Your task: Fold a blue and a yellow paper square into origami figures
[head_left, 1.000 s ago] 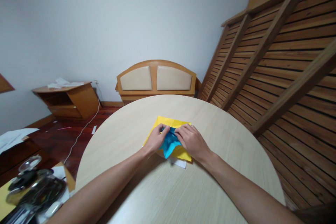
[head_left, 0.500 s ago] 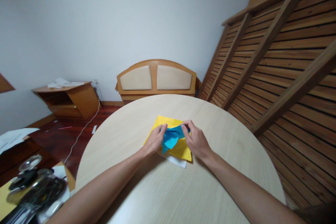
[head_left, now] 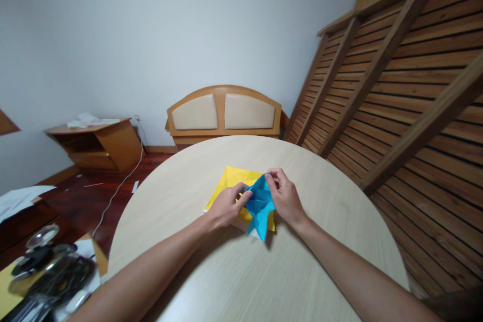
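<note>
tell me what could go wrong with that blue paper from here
1. The blue folded paper is pinched only at its upper edges by the left hand and right hand, lifted off the table; pulling the two sides apart could tear a crease or undo a fold.
2. Its lower point hangs over the yellow sheet, which lies loose on the round table; brushing it may shift that sheet and the white paper under it.

Blue folded paper: formerly flat on the yellow sheet, now lifted and turned upright, long point hanging downward; right hand: moved up from the sheet, pinching the paper's top edge; left hand: shifted slightly nearer, fingers at the paper's left edge.
</note>
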The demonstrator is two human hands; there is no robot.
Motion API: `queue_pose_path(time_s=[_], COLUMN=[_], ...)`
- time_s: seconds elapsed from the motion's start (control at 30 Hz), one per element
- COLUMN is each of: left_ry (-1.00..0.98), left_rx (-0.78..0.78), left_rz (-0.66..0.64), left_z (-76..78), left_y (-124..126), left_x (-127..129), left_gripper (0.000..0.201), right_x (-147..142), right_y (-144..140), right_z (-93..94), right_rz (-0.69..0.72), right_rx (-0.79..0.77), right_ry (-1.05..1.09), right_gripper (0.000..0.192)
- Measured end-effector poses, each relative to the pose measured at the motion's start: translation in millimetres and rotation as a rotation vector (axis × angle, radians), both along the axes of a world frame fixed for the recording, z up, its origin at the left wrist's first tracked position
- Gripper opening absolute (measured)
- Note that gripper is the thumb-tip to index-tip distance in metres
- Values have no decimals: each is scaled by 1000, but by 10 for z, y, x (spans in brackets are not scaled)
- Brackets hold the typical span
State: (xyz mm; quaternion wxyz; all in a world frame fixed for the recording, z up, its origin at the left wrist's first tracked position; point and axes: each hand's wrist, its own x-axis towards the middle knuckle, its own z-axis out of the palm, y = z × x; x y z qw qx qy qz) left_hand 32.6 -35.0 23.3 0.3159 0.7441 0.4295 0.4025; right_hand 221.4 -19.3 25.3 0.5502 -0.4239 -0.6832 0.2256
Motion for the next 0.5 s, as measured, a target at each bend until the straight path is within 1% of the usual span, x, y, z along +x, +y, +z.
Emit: queue_pose_path(time_s=[0.1, 0.2, 0.27, 0.33, 0.4, 0.5], left_ry=[8, -35, -90, -123, -131, -146], left_rx=[-19, -120, -187, -221, -220, -195], left_rz=[18, 37, 38, 37, 26, -10], left_z=[-27, -69, -89, -95, -87, -57], left_y=[21, 63, 87, 99, 100, 94], left_x=[5, 9, 8, 5, 3, 3], left_gripper=[38, 51, 58, 61, 60, 56], right_x=[12, 22, 27, 33, 39, 44], right_y=[30, 40, 28, 8, -11, -25], right_z=[-19, -37, -32, -14, 9, 32], right_rz=[-23, -55, -49, -13, 57, 156], right_rx=[4, 33, 75, 132, 189, 245], right_ry=[20, -35, -103, -183, -276, -376], right_gripper=[23, 27, 23, 15, 8, 9])
